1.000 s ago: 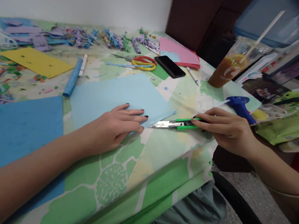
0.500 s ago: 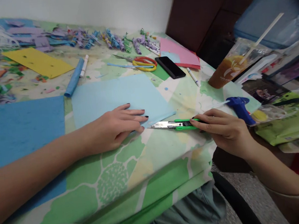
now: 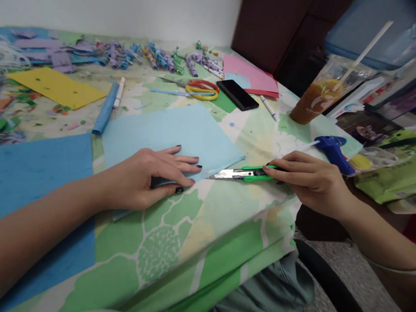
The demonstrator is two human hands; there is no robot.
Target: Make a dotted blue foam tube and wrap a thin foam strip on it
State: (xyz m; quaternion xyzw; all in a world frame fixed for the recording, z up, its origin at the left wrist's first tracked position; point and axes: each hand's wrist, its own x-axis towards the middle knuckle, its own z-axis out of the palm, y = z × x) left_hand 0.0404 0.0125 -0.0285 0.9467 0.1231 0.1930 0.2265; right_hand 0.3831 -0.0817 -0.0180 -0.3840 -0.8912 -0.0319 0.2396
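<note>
A folded light blue sheet of paper (image 3: 169, 130) lies on the flowered tablecloth (image 3: 236, 222). My left hand (image 3: 158, 175) rests on its near part with fingers spread, the thumb at the near edge. My right hand (image 3: 309, 178) is closed around a green utility knife (image 3: 252, 173), its blade pointing left. The blade tip meets the near edge of the paper, by the left fingertips; whether it is inside the fold I cannot tell.
Left lies a darker blue sheet (image 3: 30, 183). Beyond are a blue paper roll (image 3: 106, 109), scissors (image 3: 201, 89), a phone (image 3: 238, 94) and a yellow sheet (image 3: 58, 89). A drink cup (image 3: 313, 99) and a blue glue gun (image 3: 334, 152) stand right.
My left hand has shifted slightly left and its thumb has moved out from the fingers. The right hand and knife look nearly unmoved.
</note>
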